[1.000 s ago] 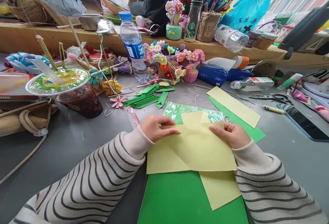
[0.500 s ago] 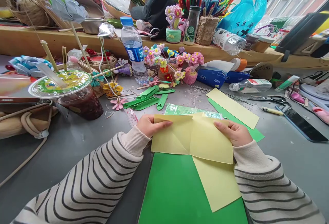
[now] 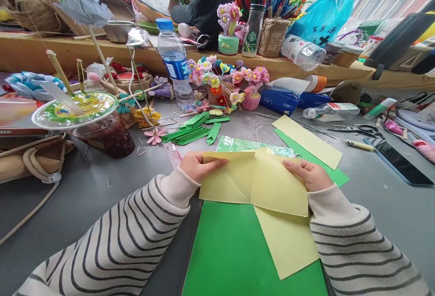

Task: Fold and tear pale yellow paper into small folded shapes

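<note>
A creased yellow paper (image 3: 278,182) is stretched between both hands, with a vertical fold in its middle. My left hand (image 3: 204,167) pinches its upper left edge, thumb on top. At the upper right edge, my right hand (image 3: 309,173) grips it the same way. Beneath lies a large green sheet (image 3: 220,250), and a second yellow piece (image 3: 288,241) rests on that sheet, partly covered by the held paper. Further right, a yellow strip (image 3: 307,142) overlaps a green strip (image 3: 340,177).
Folded green pieces (image 3: 190,130) lie beyond my left hand. A lidded drink cup (image 3: 105,137) stands at left, a water bottle (image 3: 175,65) farther back. Scissors (image 3: 360,129) and a phone (image 3: 401,162) are at right. Yarn flowers (image 3: 251,78) line the back.
Both hands and the held paper stay nearly still. The view has shifted very slightly, moving the cup and the back items a little in the picture.
</note>
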`<state>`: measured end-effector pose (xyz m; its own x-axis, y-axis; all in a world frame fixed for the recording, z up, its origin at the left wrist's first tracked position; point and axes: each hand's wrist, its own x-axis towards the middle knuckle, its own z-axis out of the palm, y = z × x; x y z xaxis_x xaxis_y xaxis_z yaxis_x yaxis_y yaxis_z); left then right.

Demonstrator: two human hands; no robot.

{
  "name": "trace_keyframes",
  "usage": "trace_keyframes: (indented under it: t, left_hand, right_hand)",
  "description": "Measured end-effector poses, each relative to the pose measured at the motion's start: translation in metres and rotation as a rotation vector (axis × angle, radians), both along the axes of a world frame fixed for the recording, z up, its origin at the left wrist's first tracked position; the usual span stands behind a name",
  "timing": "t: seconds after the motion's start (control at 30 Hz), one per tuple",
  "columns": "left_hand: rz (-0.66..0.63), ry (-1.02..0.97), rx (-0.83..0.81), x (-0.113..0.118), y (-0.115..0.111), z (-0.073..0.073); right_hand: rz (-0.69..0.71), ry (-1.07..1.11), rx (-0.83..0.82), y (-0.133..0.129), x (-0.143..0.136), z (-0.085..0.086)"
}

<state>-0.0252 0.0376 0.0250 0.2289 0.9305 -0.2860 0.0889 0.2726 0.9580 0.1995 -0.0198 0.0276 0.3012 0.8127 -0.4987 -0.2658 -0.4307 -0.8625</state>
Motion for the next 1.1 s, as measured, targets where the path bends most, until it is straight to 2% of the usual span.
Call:
trace_keyframes:
  t: [0.33, 0.43, 0.6, 0.77, 0.87, 1.1]
  left_hand:
    - [-0.061, 0.156, 0.307, -0.0017, -0.0017, -0.0042]
    - [-0.035, 0.161, 0.291, -0.0015, -0.0015, -0.0034]
    - [0.024, 0.122, 0.176, -0.0009, -0.0011, -0.0019]
    - [0.049, 0.083, 0.146, 0.0001, -0.0016, -0.0011]
    - [0.044, 0.064, 0.176, 0.0004, -0.0022, -0.001]
    - [0.012, 0.094, 0.362, -0.0007, -0.0025, -0.0028]
  right_hand:
    - [0.009, -0.056, -0.03, 0.0012, 0.0026, -0.0056]
    - [0.013, -0.026, -0.019, 0.0011, 0.0031, -0.0054]
    - [0.073, 0.025, 0.001, 0.0006, 0.0071, -0.003]
    - [0.082, 0.0, -0.04, 0.0005, 0.0102, -0.0052]
    - [0.058, -0.001, -0.059, 0.0005, 0.0087, -0.0056]
    - [0.053, -0.027, -0.079, 0.0006, 0.006, -0.0046]
